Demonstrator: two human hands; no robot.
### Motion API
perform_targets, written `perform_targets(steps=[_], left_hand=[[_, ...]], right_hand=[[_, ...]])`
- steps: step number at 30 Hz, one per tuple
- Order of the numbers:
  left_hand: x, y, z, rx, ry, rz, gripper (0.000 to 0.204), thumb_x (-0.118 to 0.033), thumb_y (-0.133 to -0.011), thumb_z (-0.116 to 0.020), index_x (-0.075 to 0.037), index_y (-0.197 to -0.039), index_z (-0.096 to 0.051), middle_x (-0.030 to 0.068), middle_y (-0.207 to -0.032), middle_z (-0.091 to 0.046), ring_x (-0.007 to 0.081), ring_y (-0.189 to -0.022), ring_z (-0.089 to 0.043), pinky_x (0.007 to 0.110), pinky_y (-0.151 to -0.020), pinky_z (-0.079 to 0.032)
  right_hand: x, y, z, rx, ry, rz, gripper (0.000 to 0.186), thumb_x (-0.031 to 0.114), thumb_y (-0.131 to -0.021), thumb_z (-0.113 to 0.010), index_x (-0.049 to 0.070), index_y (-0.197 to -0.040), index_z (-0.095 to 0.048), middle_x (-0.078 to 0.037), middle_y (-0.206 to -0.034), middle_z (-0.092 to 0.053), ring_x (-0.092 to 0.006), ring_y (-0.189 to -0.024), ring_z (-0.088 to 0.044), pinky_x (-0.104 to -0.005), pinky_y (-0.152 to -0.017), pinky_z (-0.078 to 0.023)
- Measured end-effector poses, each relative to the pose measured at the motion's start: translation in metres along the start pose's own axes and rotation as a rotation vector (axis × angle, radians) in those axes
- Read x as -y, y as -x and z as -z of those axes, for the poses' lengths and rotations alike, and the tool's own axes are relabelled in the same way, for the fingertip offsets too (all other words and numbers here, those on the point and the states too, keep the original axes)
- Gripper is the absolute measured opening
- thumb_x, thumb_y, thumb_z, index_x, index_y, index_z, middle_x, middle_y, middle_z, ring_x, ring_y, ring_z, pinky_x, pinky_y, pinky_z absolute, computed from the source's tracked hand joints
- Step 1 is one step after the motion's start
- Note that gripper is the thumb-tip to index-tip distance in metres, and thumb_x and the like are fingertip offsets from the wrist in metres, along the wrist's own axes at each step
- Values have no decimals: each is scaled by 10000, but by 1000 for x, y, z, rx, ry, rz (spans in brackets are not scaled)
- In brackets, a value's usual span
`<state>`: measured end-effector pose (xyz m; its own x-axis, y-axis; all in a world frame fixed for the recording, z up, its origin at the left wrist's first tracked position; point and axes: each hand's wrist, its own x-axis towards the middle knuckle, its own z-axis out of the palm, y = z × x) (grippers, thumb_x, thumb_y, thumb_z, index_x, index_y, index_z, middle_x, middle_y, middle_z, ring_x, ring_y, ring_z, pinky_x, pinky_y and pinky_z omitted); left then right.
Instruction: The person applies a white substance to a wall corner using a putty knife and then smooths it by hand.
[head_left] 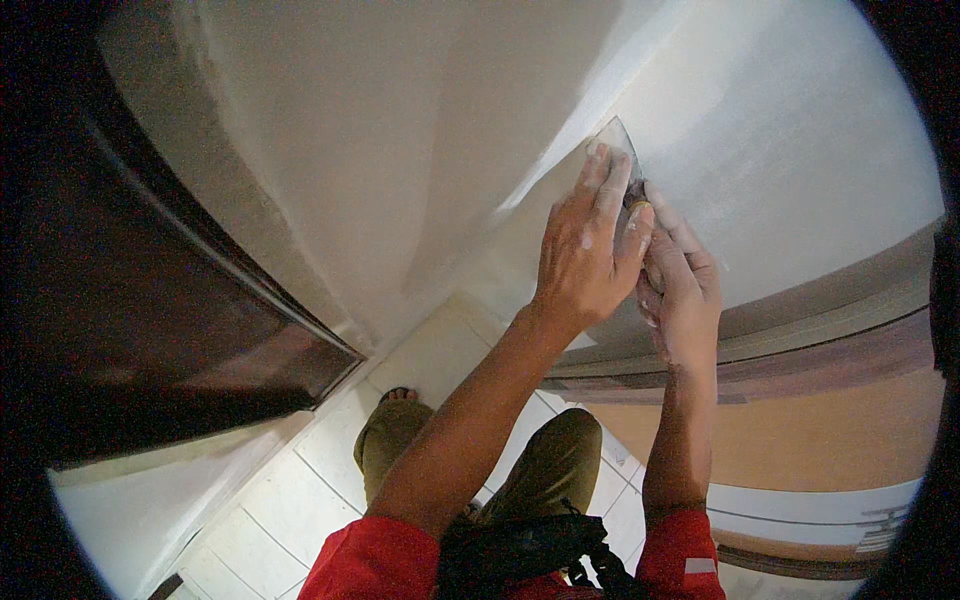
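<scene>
A putty knife [617,134] is pressed with its thin blade against the pale wall, close to the corner. My right hand [683,270] is closed round its handle, which is mostly hidden between both hands. White smears mark the fingers. My left hand [585,240] lies beside it with fingers stretched out over the blade and the thumb close to the handle. Along the corner runs a bright white strip of filler [560,150], just left of the blade. A smooth, whitish wall panel [780,170] spreads to the right of my hands.
A dark brown door or panel [150,270] stands at the left. Below, white floor tiles [290,510] surround my legs, and a foot in a sandal [399,394] shows. A wood-coloured surface [830,430] lies at the lower right. A black bag [520,550] hangs at my waist.
</scene>
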<state>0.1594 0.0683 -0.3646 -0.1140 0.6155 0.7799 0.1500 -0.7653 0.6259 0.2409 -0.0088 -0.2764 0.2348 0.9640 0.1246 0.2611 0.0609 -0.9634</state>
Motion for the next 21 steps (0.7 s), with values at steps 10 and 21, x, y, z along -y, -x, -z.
perform_targets(steps=[10,21], left_hand=[[-3,-3,3,25,-8,67,555,-228,-1040,-574,53,-1498,-437,346,-1512,-453,493,-1383,-479,529,-1138,-380],[-6,-7,6,79,11,63,546,-245,-1042,-577,35,-1495,-452,342,-1492,-481,488,-1359,-505,530,-1116,-395]], right_hand=[[4,0,-2,10,25,-7,423,195,-1069,-537,30,-1458,-575,79,-735,-536,-2,-554,-385,-197,-479,-280],[4,2,-1,-39,36,27,411,175,-1062,-556,31,-1444,-594,78,-755,-543,-6,-582,-399,-206,-499,-293]])
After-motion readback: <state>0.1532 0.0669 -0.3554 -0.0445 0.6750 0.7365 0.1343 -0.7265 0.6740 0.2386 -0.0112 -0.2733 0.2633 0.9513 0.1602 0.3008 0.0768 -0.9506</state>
